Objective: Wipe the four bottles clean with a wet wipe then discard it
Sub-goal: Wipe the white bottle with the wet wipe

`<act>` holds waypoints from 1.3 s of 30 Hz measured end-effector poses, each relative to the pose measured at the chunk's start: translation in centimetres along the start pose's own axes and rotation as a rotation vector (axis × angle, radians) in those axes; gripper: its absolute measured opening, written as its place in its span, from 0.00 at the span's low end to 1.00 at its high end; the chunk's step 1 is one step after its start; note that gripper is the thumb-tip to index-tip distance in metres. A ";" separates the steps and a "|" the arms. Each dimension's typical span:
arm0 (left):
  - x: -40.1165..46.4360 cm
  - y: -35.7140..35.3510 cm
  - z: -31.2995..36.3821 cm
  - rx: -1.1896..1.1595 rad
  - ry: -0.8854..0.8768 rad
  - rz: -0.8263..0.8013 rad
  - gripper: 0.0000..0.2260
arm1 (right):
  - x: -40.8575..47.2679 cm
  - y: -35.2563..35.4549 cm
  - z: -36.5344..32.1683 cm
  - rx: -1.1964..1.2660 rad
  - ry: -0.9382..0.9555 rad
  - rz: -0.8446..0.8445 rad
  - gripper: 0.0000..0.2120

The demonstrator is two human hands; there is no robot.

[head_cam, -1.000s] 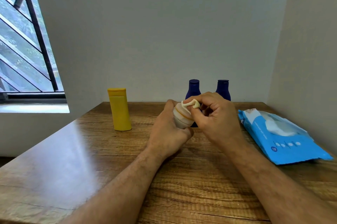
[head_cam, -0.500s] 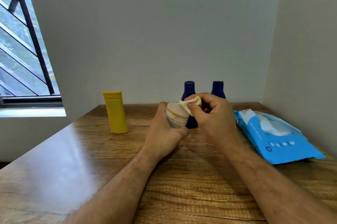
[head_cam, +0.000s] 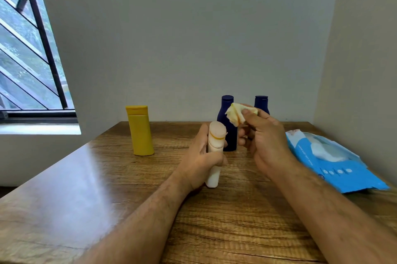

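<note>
My left hand (head_cam: 203, 156) grips the slim cream plastic bottle (head_cam: 215, 152) mid-body, upright; light, stiff, probably slick. At its one o'clock, my right hand (head_cam: 265, 141) pinches the soft crumpled wet wipe (head_cam: 237, 113).

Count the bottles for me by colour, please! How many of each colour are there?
Yellow bottle: 1
Dark blue bottles, one nearer the middle and one behind the right hand: 2
Pale cream bottle, held in the left hand: 1
Total: 4 bottles
</note>
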State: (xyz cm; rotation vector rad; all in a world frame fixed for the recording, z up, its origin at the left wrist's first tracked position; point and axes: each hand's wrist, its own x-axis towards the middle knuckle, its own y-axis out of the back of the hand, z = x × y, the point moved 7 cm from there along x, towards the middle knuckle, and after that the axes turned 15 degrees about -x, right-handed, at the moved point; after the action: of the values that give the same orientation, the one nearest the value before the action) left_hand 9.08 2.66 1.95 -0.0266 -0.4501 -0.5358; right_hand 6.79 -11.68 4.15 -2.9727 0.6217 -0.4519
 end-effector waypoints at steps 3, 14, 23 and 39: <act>0.1 0.4 -0.3 0.043 0.034 0.065 0.22 | 0.3 0.4 0.6 -0.124 -0.020 0.046 0.09; 0.8 3.7 -1.8 0.442 0.059 0.435 0.32 | 0.1 -0.2 1.2 -0.445 0.061 0.037 0.09; 1.1 5.2 -2.5 0.629 0.194 0.538 0.38 | 0.2 -0.4 1.2 -0.527 0.074 0.035 0.10; 2.7 6.5 -5.0 0.548 0.313 0.596 0.37 | 0.5 -0.4 1.7 -0.623 0.064 0.017 0.14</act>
State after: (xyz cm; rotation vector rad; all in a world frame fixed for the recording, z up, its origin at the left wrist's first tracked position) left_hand 16.41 6.30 -0.84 0.4321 -0.2501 0.1814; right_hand 7.90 -11.45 2.67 -3.5368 0.9429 -0.4139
